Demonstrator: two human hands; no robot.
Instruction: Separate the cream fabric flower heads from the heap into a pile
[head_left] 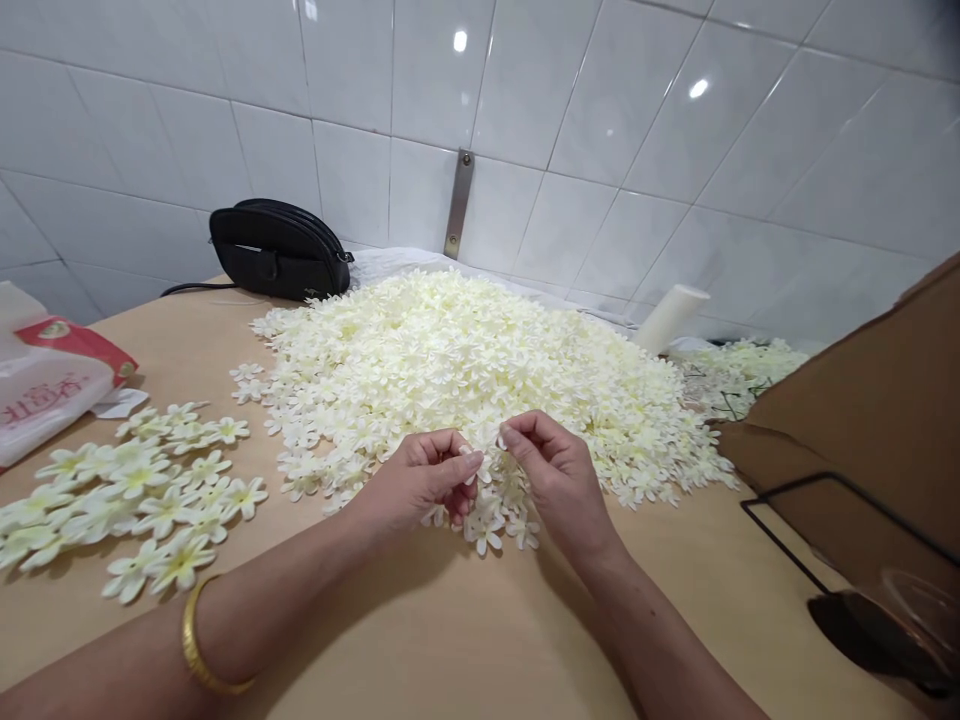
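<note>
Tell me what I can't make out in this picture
Head view:
- What the left hand and right hand pinch: too small, mostly covered by fingertips.
- Tan tabletop beneath the heaped cream-white flowers: hidden by them.
- White plastic bag with red print: cut off by left edge.
- Brown cardboard box: cut off by right edge.

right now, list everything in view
table: one, tan, underneath
tiled wall: one, white, behind
flower heap: one, cream-yellow, mid-table
smaller flower cluster: one, cream-yellow, table's left
bag: one, black, back left
packet: one, white and red, far left
card: one, white, beside packet
sheeting: some, white, behind heap
roll: one, white, back right
stemmed flowers: several, pale, back right
cardboard: one, brown, right
unidentified black-framed object: one, dark, near right
metal strip: one, silver-grey, on wall
bangle: one, gold, left forearm
left hand: one, bare, pinched, heap's near edge
right hand: one, bare, pinched, beside it
</note>
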